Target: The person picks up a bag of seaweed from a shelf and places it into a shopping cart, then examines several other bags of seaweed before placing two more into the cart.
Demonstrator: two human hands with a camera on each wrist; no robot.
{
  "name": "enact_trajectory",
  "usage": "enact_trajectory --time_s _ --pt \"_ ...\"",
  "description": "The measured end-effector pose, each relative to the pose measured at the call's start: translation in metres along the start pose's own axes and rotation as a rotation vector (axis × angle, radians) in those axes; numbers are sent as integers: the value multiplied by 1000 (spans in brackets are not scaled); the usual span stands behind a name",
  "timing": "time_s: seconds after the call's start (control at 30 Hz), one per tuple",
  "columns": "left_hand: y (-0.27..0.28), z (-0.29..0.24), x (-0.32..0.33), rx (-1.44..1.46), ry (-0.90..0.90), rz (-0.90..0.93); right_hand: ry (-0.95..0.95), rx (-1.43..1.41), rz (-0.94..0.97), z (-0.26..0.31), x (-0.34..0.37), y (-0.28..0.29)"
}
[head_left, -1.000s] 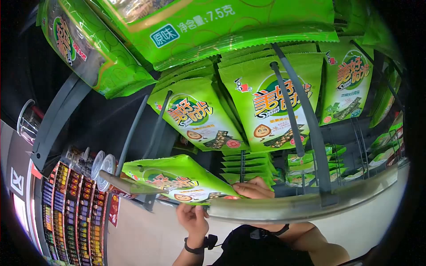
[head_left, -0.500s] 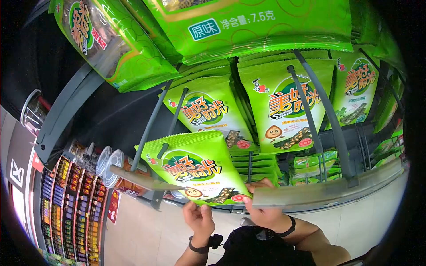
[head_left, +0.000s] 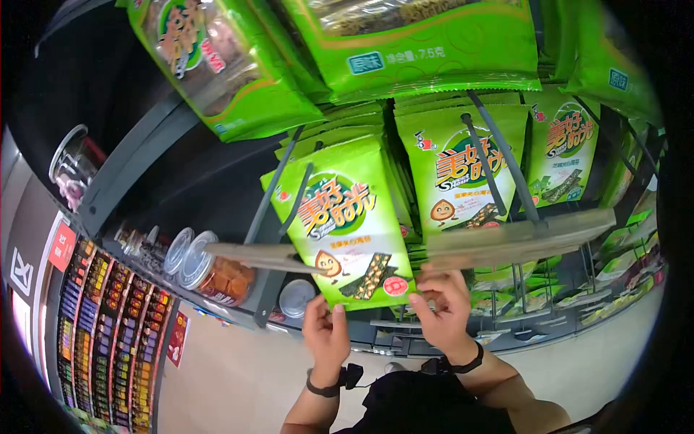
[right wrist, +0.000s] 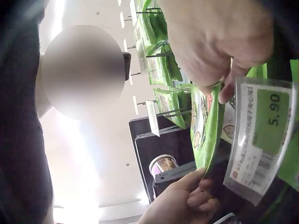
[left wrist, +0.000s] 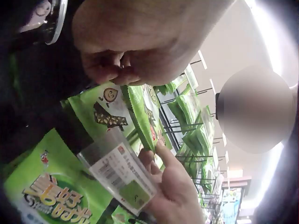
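Note:
A green and white seaweed snack packet [head_left: 354,239] hangs by its top at the front of a row of like packets, a dark hook prong showing across its upper part. My left hand [head_left: 327,336] pinches its lower left corner, thumb in front and fingers curled. At the lower right corner my right hand [head_left: 444,311] pinches the edge, as the right wrist view also shows at the packet's [right wrist: 204,126] side. Both hands frame the bottom seam from below. In the left wrist view my right hand [left wrist: 177,191] grips the packet's far edge.
Clear price tag holders [right wrist: 261,140] jut out on bars in front of the packets. More seaweed packets [head_left: 470,166] hang to the right, and larger green bags [head_left: 426,65] hang above. Lidded tubs [head_left: 217,271] stand at left. Bottle shelves [head_left: 108,325] lie beyond the aisle.
The packet has swung from tilted nearly flat to hanging upright against its row, its lower edge between both hands. The right hand has come out from behind the tag bar. The view has shifted.

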State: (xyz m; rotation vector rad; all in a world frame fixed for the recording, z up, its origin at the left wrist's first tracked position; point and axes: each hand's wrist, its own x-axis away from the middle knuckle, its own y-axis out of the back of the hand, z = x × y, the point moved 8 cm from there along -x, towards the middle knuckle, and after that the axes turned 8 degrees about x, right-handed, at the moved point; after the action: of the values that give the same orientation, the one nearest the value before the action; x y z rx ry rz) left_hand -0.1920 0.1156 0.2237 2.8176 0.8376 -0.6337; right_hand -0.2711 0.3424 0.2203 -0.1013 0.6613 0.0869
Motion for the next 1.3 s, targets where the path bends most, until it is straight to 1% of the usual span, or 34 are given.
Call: enact_trajectory --time_s 0.03,0.07,0.17,0.2,0.27,0.37,0.43,0.5,0.57,0.6,0.63,0.67,0.7,0.77,0.83,0.9,0.93,0.97,1.03,1.1,1.17,1.2,1.3 --pt "-1 2 -5 19 6 10 -16 -19 14 3 -8 1" --pt "-2 12 -8 41 57 66 -49 10 -44 7 -12 4" --pt "-16 -2 -8 144 78 27 -117 44 -49 13 -5 7" --pt "-17 2 -4 78 117 110 -44 165 -31 23 -5 10" --pt "-23 -8 7 58 89 122 103 408 4 40 -4 14" --pt "-24 -13 19 41 56 163 -6 398 -30 34 2 19" --pt "-20 -21 27 20 14 159 20 374 -42 33 9 20" --pt "-13 -20 33 -4 -89 191 7 309 -21 34 20 16" --pt "-10 -14 45 0 -119 290 -38 215 36 39 32 9" --pt "-11 -12 54 19 -101 370 76 246 36 53 35 5" --pt "-16 -12 62 43 -87 452 100 232 90 58 44 0" --pt "-19 -22 68 47 -187 447 125 222 142 61 54 -5" --pt "-23 -22 75 63 -176 502 149 213 191 68 64 -11" --pt "-26 -24 91 98 -157 620 187 271 231 87 77 -18" --pt "-21 -27 102 102 -201 687 198 343 275 100 96 -24" --pt "-18 -38 111 149 -224 756 179 407 256 120 116 -26" --pt "-17 -40 116 168 -170 786 171 432 240 128 127 -25" --pt "-15 -42 125 155 -176 810 163 466 211 134 136 -21" --pt "-14 -36 148 146 -206 905 78 448 202 127 167 -19" --pt "-11 -12 181 206 -42 958 -64 463 203 120 208 -18" --pt "-8 19 223 325 140 1009 -83 630 159 131 250 -10" --pt "-7 37 246 403 165 1052 -99 703 149 137 269 -8" --pt "-23 37 318 448 383 1277 -275 857 156 155 325 18"
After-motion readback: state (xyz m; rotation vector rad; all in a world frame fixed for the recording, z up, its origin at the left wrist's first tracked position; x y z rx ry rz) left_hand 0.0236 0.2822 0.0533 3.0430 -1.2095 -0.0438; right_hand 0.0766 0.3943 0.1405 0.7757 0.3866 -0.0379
